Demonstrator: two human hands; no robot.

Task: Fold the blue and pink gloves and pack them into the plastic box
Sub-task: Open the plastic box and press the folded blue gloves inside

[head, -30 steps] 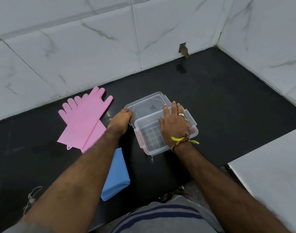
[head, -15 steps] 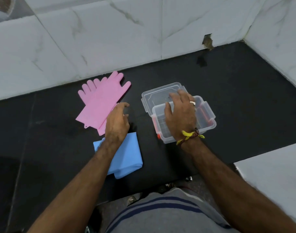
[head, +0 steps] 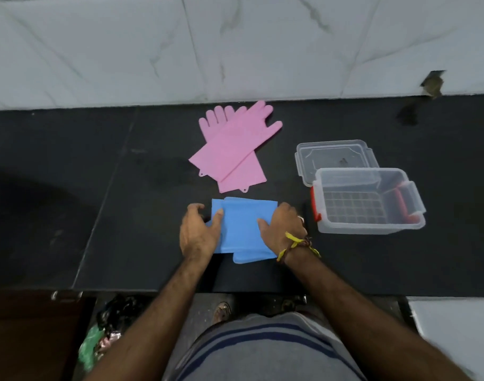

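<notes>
**Blue pair folded, ready to lift**

While the folded stack of soft blue rubber gloves (head: 242, 229) lies on the black stone bench (head: 97, 188) near its front edge, both hands close on it from either side. The left hand (head: 198, 233) has its thumb laid over the stack's left edge, and the right hand (head: 280, 229) likewise; the fingers seem tucked under the edges, though they are hidden, so each grip reads as a pinch on the stack. The 2 flat pink rubber gloves (head: 232, 149) lie crossed and unfolded just beyond, apart from the blue ones. The clear plastic box with red latches (head: 367, 202) stands open and empty to the right, its clear lid (head: 335, 158) lying behind it.

Judging by this, the step in hand is packing the blue pair. The next move calls for lifting the stack without letting it spring open, then carrying it right and setting it flat in the box.
</notes>
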